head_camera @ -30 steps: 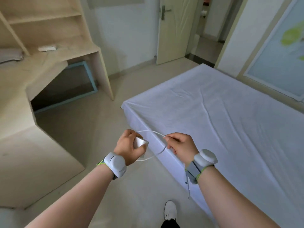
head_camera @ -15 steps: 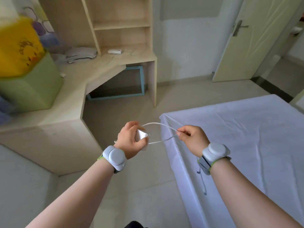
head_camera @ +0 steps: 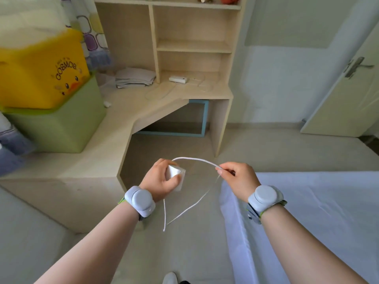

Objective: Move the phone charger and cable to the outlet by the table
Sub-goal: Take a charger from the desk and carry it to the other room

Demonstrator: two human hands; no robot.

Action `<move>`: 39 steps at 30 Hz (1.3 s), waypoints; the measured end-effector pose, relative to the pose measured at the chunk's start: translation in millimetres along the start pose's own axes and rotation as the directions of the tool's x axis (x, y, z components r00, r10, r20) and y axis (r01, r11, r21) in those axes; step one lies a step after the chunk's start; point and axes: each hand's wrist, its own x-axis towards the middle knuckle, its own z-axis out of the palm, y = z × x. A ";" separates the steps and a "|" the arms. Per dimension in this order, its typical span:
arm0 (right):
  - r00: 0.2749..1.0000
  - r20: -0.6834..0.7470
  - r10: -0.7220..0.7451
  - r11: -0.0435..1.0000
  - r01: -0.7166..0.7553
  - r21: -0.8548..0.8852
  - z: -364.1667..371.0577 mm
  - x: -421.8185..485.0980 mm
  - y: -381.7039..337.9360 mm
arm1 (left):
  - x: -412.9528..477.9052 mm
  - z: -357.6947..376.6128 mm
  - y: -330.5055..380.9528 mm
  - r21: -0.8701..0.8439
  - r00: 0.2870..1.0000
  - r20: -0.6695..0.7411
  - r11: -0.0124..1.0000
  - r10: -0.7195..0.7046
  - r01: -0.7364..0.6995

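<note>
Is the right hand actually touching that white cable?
Touching. The head view shows the right hand pinching the white cable between its fingertips, with the cable arching over to the charger held in the left hand.

1. Charger [head_camera: 176,177]: partly covered by left hand [head_camera: 162,181]; plug side not visible.
2. Cable [head_camera: 194,159]: section pinched inside right hand [head_camera: 239,181] hidden.
3. Yellow box [head_camera: 41,72] and green box [head_camera: 61,124] on table [head_camera: 114,128]: blurred, cut off at left edge.
4. Shoe [head_camera: 170,278]: cut off at bottom edge.
5. Small white item [head_camera: 178,79] on table: too small to identify.
</note>
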 end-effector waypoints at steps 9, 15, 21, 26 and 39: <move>0.999 -0.022 0.030 0.997 -0.029 0.074 14.5 116.1 0.7 | 130.8 15.1 -5.6 -0.017 0.969 0.184 0.986 0.165 -0.165; 0.989 -0.130 0.069 0.996 -0.075 -0.041 -15.4 217.3 43.6 | 232.2 35.5 -21.1 -0.024 0.989 0.142 0.999 0.035 -0.032; 0.996 -0.090 -0.018 0.995 0.009 -0.096 -58.8 329.7 80.5 | 349.2 53.0 -17.2 -0.046 0.990 0.137 0.998 -0.029 0.035; 0.993 -0.107 -0.057 0.966 0.028 -0.256 -98.4 419.0 89.4 | 434.7 57.1 3.8 -0.123 0.997 0.073 0.992 -0.003 0.012; 0.923 -0.250 0.291 0.512 0.071 0.856 -157.4 608.8 121.5 | 676.4 105.3 11.9 -0.362 0.964 0.238 0.932 0.116 -0.023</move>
